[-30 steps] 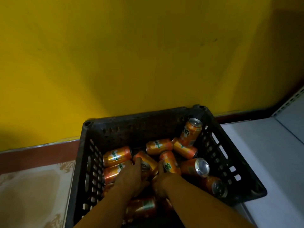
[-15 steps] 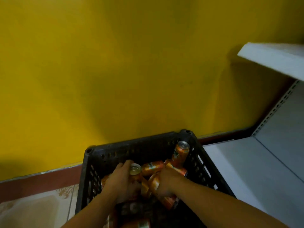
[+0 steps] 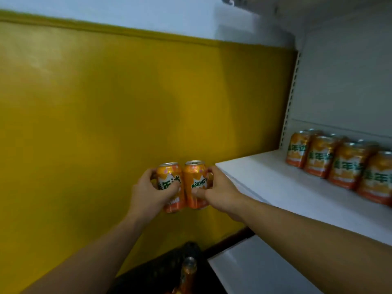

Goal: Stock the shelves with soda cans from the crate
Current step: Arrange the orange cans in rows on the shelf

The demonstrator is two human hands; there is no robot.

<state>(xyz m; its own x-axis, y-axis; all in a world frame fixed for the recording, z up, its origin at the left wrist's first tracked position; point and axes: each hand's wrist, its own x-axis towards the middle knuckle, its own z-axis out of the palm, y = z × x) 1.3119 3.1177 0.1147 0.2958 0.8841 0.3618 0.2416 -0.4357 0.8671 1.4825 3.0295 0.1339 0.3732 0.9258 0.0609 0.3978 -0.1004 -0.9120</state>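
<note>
My left hand [image 3: 148, 193] grips an upright orange soda can [image 3: 169, 179]. My right hand [image 3: 220, 192] grips a second orange can [image 3: 195, 181] labelled Mirinda. The two cans touch side by side in the air, just left of the white shelf's [image 3: 275, 187] front corner. A row of several orange cans [image 3: 339, 162] stands at the back right of that shelf. Far below, the black crate [image 3: 161, 270] shows at the bottom edge, with one can [image 3: 187, 272] sticking up in it.
A yellow wall [image 3: 106, 124] fills the left and middle, with a pale strip above it. A lower white shelf [image 3: 254, 270] lies right of the crate. Another shelf edge [image 3: 254, 3] shows at the top right. A slotted upright rail [image 3: 290, 98] runs along the shelf back.
Both hands came up out of the crate, each with a can, to shelf height. My view swung upward, so the crate dropped to the bottom edge and the stocked shelf appeared.
</note>
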